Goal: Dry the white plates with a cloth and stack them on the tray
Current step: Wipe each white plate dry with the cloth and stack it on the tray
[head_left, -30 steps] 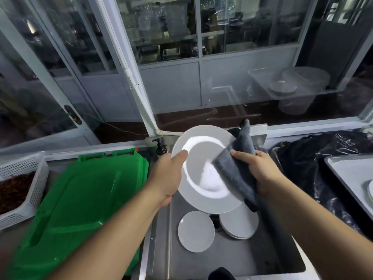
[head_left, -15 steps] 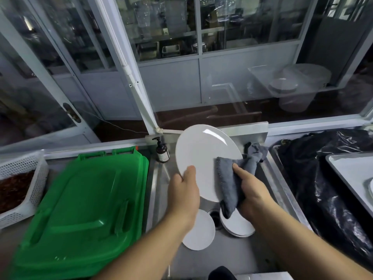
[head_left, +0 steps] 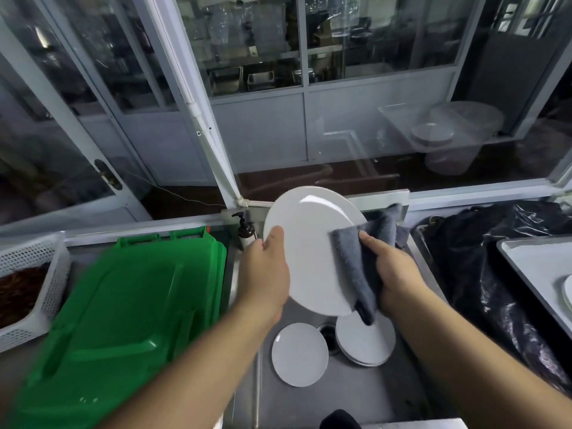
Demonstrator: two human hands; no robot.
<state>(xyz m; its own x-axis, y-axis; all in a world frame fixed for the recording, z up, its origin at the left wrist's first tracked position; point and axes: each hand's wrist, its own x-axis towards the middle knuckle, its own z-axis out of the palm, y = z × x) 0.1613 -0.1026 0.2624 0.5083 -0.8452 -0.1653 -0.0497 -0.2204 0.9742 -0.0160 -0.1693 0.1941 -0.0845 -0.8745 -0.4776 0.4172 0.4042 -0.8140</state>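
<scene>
Above the sink [head_left: 402,385], the left hand [head_left: 263,274] grips the left rim of a tilted white plate [head_left: 309,249], thumb on its face. The right hand [head_left: 393,274] clutches a grey cloth [head_left: 356,264] against the plate's right edge. Two more plates [head_left: 299,354] lie in the sink below. A tray [head_left: 532,267] sits far right, a green lid [head_left: 123,305] on the left, and a soap bottle [head_left: 246,232] just behind the left hand.

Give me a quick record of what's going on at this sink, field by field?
Left hand: left hand grips the rim of the big plate, held tilted over the sink
Right hand: right hand presses the grey cloth on the plate's right side
In sink: two more plates, small plate and plate stack
Tray: tray at right, a plate edge showing
Left of sink: green lid, basket
</scene>
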